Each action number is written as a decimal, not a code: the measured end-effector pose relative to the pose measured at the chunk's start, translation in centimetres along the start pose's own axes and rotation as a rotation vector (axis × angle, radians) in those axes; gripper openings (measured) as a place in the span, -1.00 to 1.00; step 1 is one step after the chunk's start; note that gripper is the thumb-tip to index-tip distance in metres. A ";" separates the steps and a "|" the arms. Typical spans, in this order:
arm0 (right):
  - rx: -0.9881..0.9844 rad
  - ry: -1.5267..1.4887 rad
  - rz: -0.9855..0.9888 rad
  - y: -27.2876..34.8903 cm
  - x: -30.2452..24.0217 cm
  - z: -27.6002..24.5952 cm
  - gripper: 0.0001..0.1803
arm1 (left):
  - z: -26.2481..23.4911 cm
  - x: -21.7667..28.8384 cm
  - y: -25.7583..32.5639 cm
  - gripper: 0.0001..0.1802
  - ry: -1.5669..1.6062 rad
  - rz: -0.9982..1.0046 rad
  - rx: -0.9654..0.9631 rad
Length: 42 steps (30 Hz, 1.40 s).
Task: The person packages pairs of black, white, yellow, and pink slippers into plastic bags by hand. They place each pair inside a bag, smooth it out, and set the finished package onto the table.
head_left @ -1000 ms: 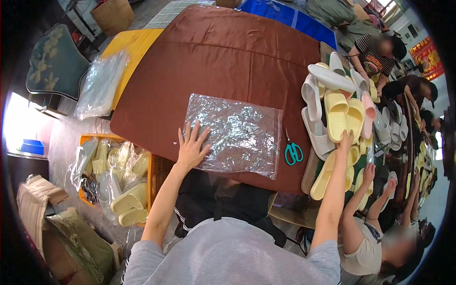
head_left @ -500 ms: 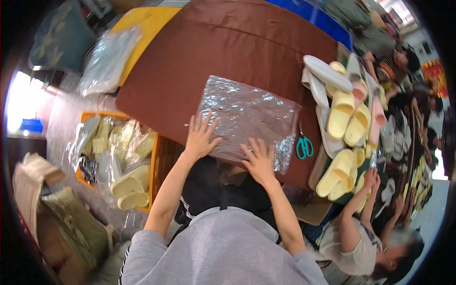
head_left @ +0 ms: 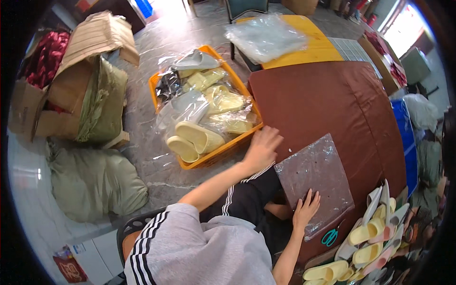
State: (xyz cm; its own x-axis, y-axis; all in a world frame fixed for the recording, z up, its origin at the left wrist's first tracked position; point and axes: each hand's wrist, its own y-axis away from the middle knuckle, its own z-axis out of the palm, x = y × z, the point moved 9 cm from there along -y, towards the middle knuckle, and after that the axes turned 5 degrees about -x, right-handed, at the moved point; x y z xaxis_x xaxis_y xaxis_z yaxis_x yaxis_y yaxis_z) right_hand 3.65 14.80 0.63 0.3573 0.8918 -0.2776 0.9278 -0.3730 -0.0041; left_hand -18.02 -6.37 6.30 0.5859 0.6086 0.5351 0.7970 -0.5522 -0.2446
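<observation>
we have turned toward the crate side, and our left hand has just come off the clear plastic bag. with the bag as the clock's centre, that hand is now at ten o'clock, between the near corner of the orange plastic crate and the edge of the counter. it is blurred, so we cannot tell whether its fingers hold or touch anything. our right hand lies open at seven o'clock, fingers spread flat over the bag's edge and gripping nothing. for the work, this means that one palm alone now steadies the bag, which lies flat on the counter.

the bag is a thin, square-cornered sheet of glossy film, faintly wrinkled, and the smooth brown cover shows through it. at five o'clock are the scissors with rounded teal handles; at four, a heap of slippers, thick-soled, mostly matte yellow and pale grey. at ten, beyond the left hand, the crate holds a ribbed yellow slipper pair amid crinkled, shiny wrapping. at eleven, a slippery-looking stack of clear film lies on a yellow tabletop.
</observation>
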 end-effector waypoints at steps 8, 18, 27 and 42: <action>0.036 -0.002 -0.031 -0.2 0.5 0.6 -0.40 | -9.9 -26.1 10.3 -0.63 -0.829 -0.464 -0.561; 0.073 -0.028 0.007 -0.1 0.6 -0.8 -0.34 | -28.6 -13.5 4.2 -0.61 -0.348 -0.352 -0.394; 0.153 -0.656 0.133 0.3 4.7 -1.8 -0.52 | -15.7 -3.1 0.6 -0.45 1.608 -0.569 -0.156; 0.703 -0.929 0.512 12.0 17.2 -10.2 -0.74 | 12.9 15.7 13.5 -0.68 1.476 -0.894 -0.760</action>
State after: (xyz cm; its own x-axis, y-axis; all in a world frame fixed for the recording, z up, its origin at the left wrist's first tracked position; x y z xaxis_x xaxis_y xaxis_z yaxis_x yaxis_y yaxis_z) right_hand 22.04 28.30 5.62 0.1827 0.1986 -0.9629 0.3483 -0.9290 -0.1255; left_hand 3.86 3.07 0.91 -0.8181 0.1366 0.5586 0.2873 -0.7445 0.6027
